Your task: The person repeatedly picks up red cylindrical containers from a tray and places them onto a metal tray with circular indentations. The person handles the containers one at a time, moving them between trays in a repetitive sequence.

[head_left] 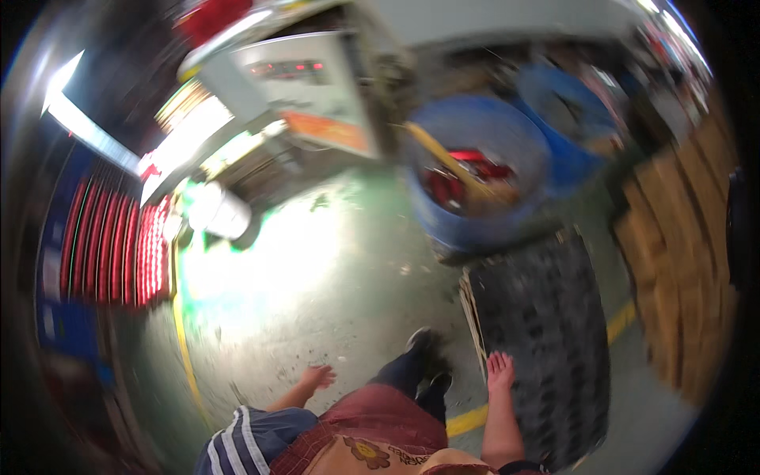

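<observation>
The picture is blurred by motion. My left hand (317,377) hangs at my side over the shiny green floor (317,285), fingers loosely apart, holding nothing. My right hand (499,372) also hangs down with its fingers spread and empty, just above the near edge of a dark grated pallet (546,324). My feet in dark shoes (423,344) stand between the two hands.
A blue drum (475,174) with red items and a wooden stick inside stands ahead; a second blue drum (566,111) is behind it. A grey machine cabinet (305,87) is upper left, red racks (119,245) at left, stacked cardboard (681,237) at right. A yellow floor line (467,418) runs under me.
</observation>
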Motion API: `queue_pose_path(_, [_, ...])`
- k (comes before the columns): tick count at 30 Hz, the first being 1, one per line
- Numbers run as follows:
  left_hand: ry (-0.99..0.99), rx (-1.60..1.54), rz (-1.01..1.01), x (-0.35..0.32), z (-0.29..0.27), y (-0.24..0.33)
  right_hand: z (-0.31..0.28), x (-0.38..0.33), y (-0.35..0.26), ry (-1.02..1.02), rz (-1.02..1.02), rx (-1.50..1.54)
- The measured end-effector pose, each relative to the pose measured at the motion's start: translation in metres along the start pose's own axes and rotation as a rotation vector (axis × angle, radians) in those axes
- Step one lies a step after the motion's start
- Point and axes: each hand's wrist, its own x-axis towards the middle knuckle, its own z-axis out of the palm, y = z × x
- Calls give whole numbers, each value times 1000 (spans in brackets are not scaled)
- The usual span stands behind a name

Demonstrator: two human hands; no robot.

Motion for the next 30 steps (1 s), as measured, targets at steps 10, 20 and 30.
queue_pose_path(10, [187,-486,-150,624,-324,-189,183,435,642,-121,112,-673])
queue_pose_path(20, [465,-707,120,630,-468,-68,488,375,822,-846,143,-1205])
queue_pose_path(30, [404,-866,158,764,-564,-11,690,322,1065,-1125,126,-1880])
